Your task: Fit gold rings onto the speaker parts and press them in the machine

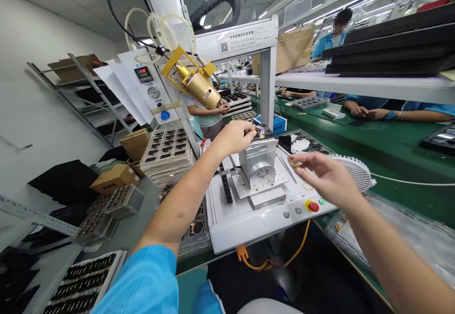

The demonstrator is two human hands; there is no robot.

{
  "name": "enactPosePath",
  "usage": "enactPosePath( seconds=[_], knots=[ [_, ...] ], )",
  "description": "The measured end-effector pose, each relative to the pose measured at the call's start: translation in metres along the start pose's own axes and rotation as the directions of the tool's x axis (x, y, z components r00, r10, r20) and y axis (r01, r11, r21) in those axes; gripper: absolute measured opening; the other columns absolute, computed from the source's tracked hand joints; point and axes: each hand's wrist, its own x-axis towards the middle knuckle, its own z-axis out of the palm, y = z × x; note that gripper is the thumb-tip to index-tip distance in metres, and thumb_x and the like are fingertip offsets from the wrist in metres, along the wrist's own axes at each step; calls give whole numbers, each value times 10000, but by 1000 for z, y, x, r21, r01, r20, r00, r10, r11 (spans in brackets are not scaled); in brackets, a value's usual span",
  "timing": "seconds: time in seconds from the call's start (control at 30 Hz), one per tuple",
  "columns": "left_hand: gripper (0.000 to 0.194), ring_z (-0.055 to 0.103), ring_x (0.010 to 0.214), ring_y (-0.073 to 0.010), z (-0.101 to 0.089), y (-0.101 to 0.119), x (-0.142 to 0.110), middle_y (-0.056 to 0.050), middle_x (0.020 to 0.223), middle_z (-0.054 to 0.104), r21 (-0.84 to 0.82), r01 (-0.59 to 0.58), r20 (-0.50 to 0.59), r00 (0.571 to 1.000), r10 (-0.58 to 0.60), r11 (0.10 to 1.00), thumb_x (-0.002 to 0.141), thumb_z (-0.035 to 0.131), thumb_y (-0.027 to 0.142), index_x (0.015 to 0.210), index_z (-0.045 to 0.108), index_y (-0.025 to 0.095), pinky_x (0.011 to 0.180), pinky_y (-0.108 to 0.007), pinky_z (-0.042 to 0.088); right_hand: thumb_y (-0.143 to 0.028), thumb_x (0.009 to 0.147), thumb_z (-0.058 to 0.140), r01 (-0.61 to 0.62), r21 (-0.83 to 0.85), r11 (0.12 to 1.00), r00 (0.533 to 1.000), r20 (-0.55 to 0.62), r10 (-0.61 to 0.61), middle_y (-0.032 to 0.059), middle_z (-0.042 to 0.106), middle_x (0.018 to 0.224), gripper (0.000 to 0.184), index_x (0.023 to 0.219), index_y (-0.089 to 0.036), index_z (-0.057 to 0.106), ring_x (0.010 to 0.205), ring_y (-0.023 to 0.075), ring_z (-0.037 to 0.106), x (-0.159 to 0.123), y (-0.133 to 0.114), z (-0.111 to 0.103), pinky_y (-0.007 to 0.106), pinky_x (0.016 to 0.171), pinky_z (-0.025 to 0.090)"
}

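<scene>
My left hand [236, 136] is at the top of a silver metal fixture [258, 160], its fingers closed at the near side of a dark plate [263, 131]. Whatever those fingers hold is hidden. To the right of the fixture, my right hand [327, 176] is raised over the machine's white base [250, 226]. Its thumb and fingertips pinch a small gold-coloured part [294, 164], too small to name more exactly. Above and to the left hangs a gold cylindrical machine head [202, 90]. Tweezers [286, 168] lie on the base between the fixture and my right hand.
A red emergency button [313, 207] sits on the base's front edge. A white fan [351, 171] stands at the right. Stacked trays of dark parts [167, 148] are at the left. Co-workers' hands [368, 113] show across the green bench [398, 152]. A shelf [384, 86] carries black foam sheets.
</scene>
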Motion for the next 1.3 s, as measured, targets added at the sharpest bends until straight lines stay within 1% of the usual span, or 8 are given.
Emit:
enactPosePath(
  seconds=[0.17, 0.33, 0.5, 0.73, 0.9, 1.07, 1.2, 1.3],
  knots=[
    [239, 687, 773, -208, 6, -1, 6, -33, 788, 753, 9, -12, 60, 998, 12, 1000, 959, 536, 227, 824, 729, 185, 775, -325, 519, -646, 761, 830, -291, 56, 955, 956, -19, 292, 154, 767, 1113, 495, 1004, -221, 757, 1024, 360, 724, -88, 42, -15, 511, 950, 602],
    [422, 572, 1370, -318, 15, -21, -16, -126, 1419, 665, -35, -168, 75, 983, 170, 985, 931, 659, 486, 1229, 677, 189, 1171, -474, 417, -608, 691, 860, -538, 73, 840, 840, -40, 541, 157, 778, 1026, 520, 1006, -217, 723, 946, 372, 747, -147, 95, -33, 469, 842, 635],
    [672, 353, 1547, -371, 12, -22, -24, -187, 1596, 492, -30, -136, 144, 980, 139, 990, 896, 677, 595, 1397, 583, 156, 1265, -570, 278, -526, 770, 704, -576, -146, 804, 813, 2, 583, 99, 754, 941, 867, 1511, -157, 447, 749, 301, 721, -154, 122, -28, 438, 724, 593],
    [442, 550, 1396, -303, 52, 10, -135, -138, 1440, 630, -362, -253, -268, 950, 160, 897, 972, 589, 559, 1263, 667, 236, 1197, -517, 401, -346, 858, 521, -440, -460, 771, 840, 94, 535, 70, 727, 899, 923, 1649, -75, 128, 769, 281, 682, -151, 124, 1, 387, 766, 492],
    [253, 712, 1057, -257, 149, 41, -245, -108, 1060, 754, -725, 151, -16, 972, -235, 672, 982, 620, 441, 976, 725, 210, 964, -403, 547, -280, 872, 533, -440, -516, 734, 835, 65, 547, 74, 723, 968, 921, 1650, -96, 75, 791, 271, 678, -153, 135, -5, 376, 767, 484],
    [395, 732, 1049, -292, 222, 78, -293, -158, 1096, 775, -824, 479, 352, 850, -391, 301, 867, 759, 519, 1098, 747, 198, 977, -424, 536, -291, 847, 592, -449, -494, 745, 822, 98, 561, 63, 713, 907, 790, 1571, -120, 327, 746, 257, 668, -155, 110, -13, 384, 741, 504],
    [681, 739, 1094, -313, 241, 92, -291, -190, 1263, 734, -878, 449, 479, 800, -362, -168, 768, 847, 557, 1337, 653, 237, 1002, -467, 529, -470, 837, 771, -434, -62, 899, 870, 230, 436, 70, 723, 1017, 706, 1434, -207, 499, 890, 257, 694, -178, 66, 14, 398, 856, 560],
    [648, 752, 1045, -302, 247, 94, -283, -173, 1217, 757, -875, 351, 454, 832, -317, -333, 720, 896, 522, 1272, 705, 242, 986, -466, 538, -617, 716, 909, -382, 100, 919, 914, 187, 359, 78, 723, 1058, 835, 1382, -253, 561, 993, 297, 694, -195, 48, 40, 442, 948, 545]
  ],
)
